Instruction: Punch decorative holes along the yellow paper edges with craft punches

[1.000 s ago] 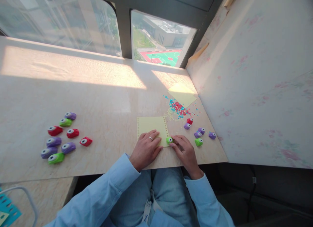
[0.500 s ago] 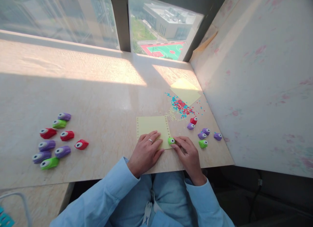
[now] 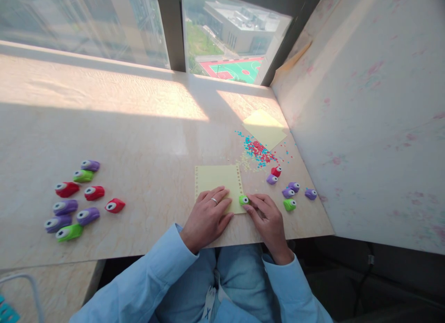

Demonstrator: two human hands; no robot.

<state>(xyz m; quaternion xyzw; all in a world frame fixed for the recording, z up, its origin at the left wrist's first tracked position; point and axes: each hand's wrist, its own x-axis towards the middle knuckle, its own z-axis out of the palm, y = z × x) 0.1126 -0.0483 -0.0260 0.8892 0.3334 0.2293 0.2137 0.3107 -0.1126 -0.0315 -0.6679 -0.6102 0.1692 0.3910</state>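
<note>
A pale yellow sheet of paper [image 3: 216,177] lies on the tabletop before me, with rows of small punched holes down its left and right edges. My left hand [image 3: 210,212] rests flat on its lower part, fingers stretched out, a ring on one of them. At the sheet's right edge sits a green craft punch [image 3: 244,200], held between the thumb and fingers of my right hand [image 3: 267,216]. The part of the paper inside the punch is hidden.
Several red, purple and green punches [image 3: 88,215] stand at the left; more punches [image 3: 289,204] stand at the right. Paper confetti [image 3: 259,151] in red, blue and yellow lies scattered beside another yellow sheet [image 3: 266,126]. A flowered wall [image 3: 365,128] borders the right side.
Both hands, the sheet and the green punch keep nearly the same places. The view has shifted very slightly.
</note>
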